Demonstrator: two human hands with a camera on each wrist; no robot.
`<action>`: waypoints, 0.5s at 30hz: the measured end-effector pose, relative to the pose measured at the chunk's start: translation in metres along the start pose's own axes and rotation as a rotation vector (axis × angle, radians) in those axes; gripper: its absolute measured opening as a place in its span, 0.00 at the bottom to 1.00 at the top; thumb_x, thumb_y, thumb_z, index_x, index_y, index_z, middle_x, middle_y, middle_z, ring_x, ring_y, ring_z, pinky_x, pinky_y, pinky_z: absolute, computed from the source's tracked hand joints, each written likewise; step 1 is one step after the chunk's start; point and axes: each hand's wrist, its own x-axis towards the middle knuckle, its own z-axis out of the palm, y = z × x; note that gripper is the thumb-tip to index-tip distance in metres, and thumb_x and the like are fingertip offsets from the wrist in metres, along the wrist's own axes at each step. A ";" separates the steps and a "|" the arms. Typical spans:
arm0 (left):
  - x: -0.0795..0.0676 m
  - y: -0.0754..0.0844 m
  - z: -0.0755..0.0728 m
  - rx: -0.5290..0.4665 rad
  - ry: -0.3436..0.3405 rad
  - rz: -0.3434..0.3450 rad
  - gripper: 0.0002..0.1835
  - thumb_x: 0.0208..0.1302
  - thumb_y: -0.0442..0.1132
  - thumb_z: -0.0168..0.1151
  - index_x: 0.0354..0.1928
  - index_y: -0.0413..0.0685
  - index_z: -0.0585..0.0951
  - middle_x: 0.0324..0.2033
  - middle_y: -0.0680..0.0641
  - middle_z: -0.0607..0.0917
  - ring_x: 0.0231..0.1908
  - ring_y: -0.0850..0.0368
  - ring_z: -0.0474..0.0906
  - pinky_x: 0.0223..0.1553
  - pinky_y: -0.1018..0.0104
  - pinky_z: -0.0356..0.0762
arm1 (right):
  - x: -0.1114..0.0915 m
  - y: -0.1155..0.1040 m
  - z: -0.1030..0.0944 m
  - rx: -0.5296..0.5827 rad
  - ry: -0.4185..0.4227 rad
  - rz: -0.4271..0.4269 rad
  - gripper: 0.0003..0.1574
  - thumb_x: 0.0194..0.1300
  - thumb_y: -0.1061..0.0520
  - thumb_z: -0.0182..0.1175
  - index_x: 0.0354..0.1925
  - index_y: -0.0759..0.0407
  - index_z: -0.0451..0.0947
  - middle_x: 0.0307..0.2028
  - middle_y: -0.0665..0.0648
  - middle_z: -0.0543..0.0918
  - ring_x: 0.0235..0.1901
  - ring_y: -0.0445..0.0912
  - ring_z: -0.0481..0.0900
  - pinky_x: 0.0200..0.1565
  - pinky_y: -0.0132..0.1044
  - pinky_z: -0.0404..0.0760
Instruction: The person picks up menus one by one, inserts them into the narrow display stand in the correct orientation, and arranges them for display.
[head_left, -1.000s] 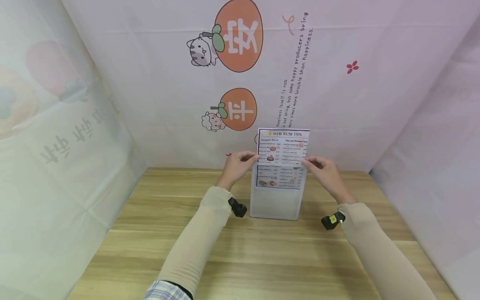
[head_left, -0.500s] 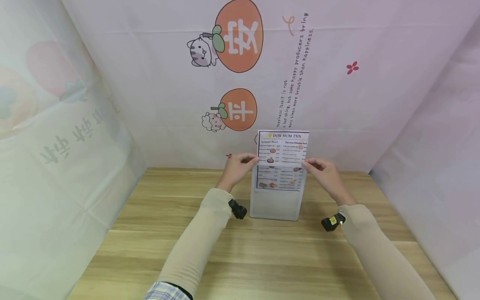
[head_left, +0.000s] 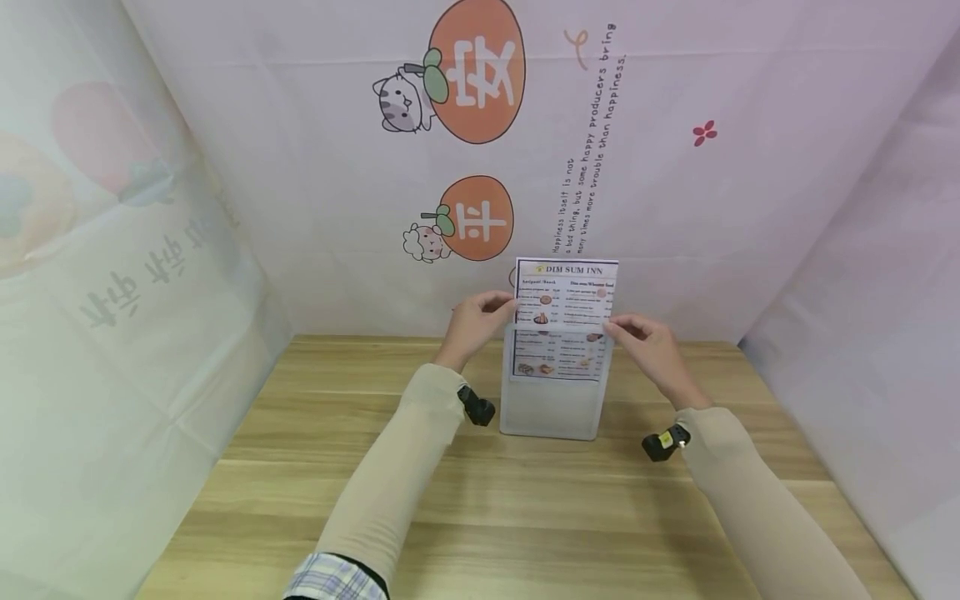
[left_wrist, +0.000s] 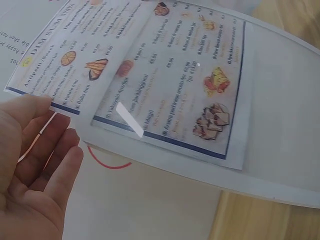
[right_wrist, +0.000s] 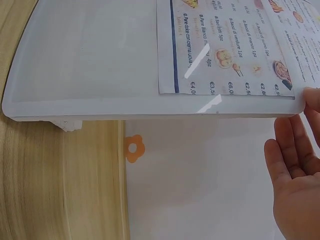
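Observation:
A printed menu headed "DIM SUM INN" stands partway inside a white sign holder with a clear front. Its upper half sticks out above the holder's top edge, and the lower half shows through the cover. My left hand pinches the sheet's left edge above the holder; in the left wrist view the thumb lies on the printed face with the other fingers behind. At the right edge, my right hand pinches near the holder's top corner, thumb in front. Below the sheet's lower edge, the holder's cover shows blank.
The holder stands upright on a wooden table. Behind it hangs a pale printed cloth, with more cloth at both sides. A small white foot juts out behind the holder. Each wrist wears a black camera.
My left hand has shifted slightly up along the menu's left edge. The menu sits a touch lower than a second ago; the right hand has barely moved.

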 end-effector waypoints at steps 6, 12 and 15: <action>0.004 0.007 -0.002 -0.017 -0.003 -0.002 0.18 0.69 0.57 0.62 0.52 0.57 0.85 0.45 0.58 0.85 0.49 0.60 0.79 0.53 0.61 0.78 | 0.002 0.005 0.000 -0.017 0.010 -0.013 0.30 0.72 0.38 0.59 0.55 0.62 0.80 0.54 0.60 0.80 0.51 0.46 0.75 0.52 0.36 0.74; 0.004 0.009 -0.001 -0.017 -0.009 0.016 0.17 0.70 0.56 0.62 0.51 0.56 0.85 0.44 0.57 0.85 0.48 0.60 0.79 0.52 0.61 0.79 | 0.003 0.002 -0.002 -0.001 0.004 -0.005 0.33 0.70 0.35 0.59 0.56 0.60 0.79 0.53 0.57 0.80 0.52 0.47 0.75 0.53 0.40 0.74; 0.005 0.008 -0.001 -0.020 -0.012 0.018 0.17 0.70 0.56 0.62 0.51 0.56 0.85 0.43 0.58 0.85 0.47 0.60 0.80 0.51 0.61 0.79 | 0.004 -0.003 -0.004 0.016 0.016 0.004 0.32 0.70 0.35 0.59 0.56 0.59 0.79 0.52 0.56 0.80 0.51 0.46 0.74 0.51 0.38 0.74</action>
